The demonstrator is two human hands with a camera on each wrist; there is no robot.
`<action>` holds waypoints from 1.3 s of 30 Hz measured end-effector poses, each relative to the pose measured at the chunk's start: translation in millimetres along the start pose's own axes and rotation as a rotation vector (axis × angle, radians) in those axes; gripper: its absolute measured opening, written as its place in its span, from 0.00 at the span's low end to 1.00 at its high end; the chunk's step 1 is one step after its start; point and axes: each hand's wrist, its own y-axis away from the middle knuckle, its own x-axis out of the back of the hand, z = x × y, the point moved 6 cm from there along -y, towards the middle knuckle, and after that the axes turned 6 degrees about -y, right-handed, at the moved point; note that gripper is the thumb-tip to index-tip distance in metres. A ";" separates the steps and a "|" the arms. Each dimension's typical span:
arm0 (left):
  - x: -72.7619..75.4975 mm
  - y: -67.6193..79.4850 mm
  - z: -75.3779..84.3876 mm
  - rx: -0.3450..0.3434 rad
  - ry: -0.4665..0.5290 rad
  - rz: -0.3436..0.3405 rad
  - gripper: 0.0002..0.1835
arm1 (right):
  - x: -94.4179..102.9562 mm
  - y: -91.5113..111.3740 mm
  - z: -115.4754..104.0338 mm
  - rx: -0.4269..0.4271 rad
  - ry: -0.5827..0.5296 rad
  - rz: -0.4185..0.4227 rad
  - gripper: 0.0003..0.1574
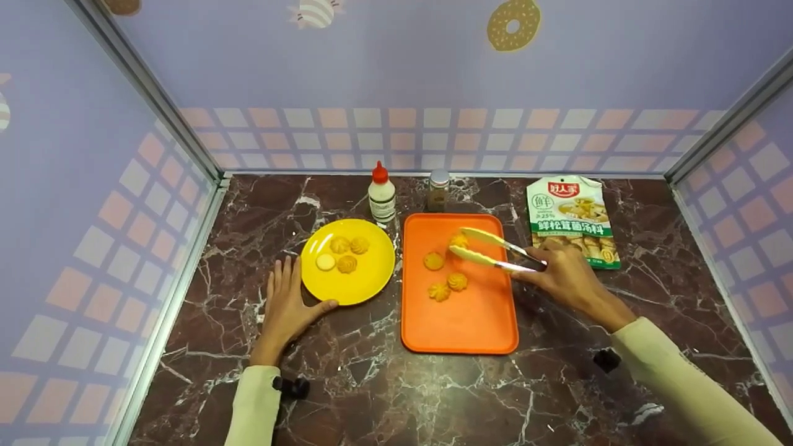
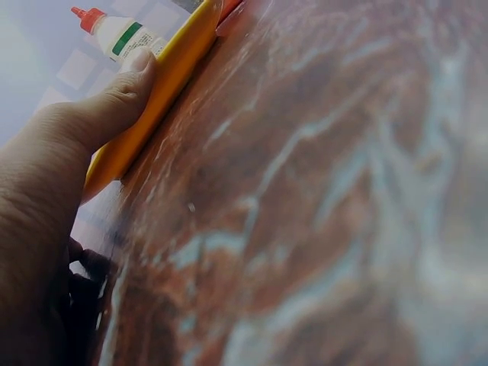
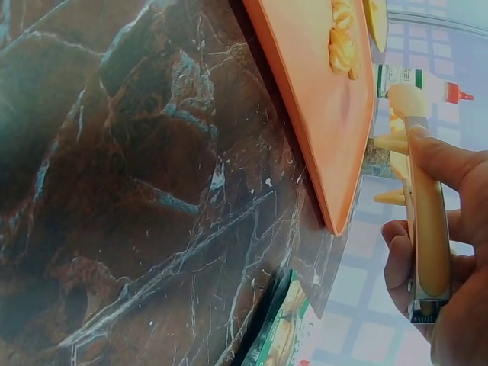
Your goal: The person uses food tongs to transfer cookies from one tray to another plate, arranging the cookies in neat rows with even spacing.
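My right hand (image 1: 567, 275) grips a pair of tongs (image 3: 431, 229) with yellow tips and metal arms. Between the tips, over the upper part of the orange tray (image 1: 458, 328), is a golden swirl cookie (image 1: 458, 240). A flat round cookie (image 1: 433, 261) and two ridged swirl cookies (image 1: 457, 282) lie on the tray. At the left, my left hand (image 1: 286, 306) rests against the yellow plate (image 1: 347, 294), fingers straight along its side and thumb on the rim. On that plate are three swirl cookies (image 1: 359, 245) and a pale round one (image 1: 325, 262).
Behind the plate stands a white squeeze bottle (image 1: 382, 199) with a red cap. A small spice jar (image 1: 438, 189) stands behind the tray. To the tray's right lies a green and white food packet (image 1: 573, 217). Patterned walls enclose the dark marbled table (image 1: 458, 396).
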 end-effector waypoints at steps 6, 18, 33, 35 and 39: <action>0.4 0.1 -1.3 -0.002 0.003 0.018 0.74 | -0.2 -2.5 -2.3 -0.002 0.001 0.012 0.28; -1.0 0.9 -3.0 0.006 0.004 -0.005 0.74 | -3.7 -6.7 -7.9 0.039 0.028 0.037 0.28; -2.8 0.1 -3.5 -0.007 0.009 0.008 0.75 | -13.6 -14.6 -19.5 0.094 -0.013 0.027 0.26; -2.4 0.6 -3.1 -0.013 0.018 0.019 0.75 | -15.6 -15.7 -20.7 0.098 -0.013 0.024 0.27; -1.0 1.0 -1.5 -0.017 0.025 0.032 0.75 | -18.8 -17.9 -23.9 0.101 0.003 0.018 0.29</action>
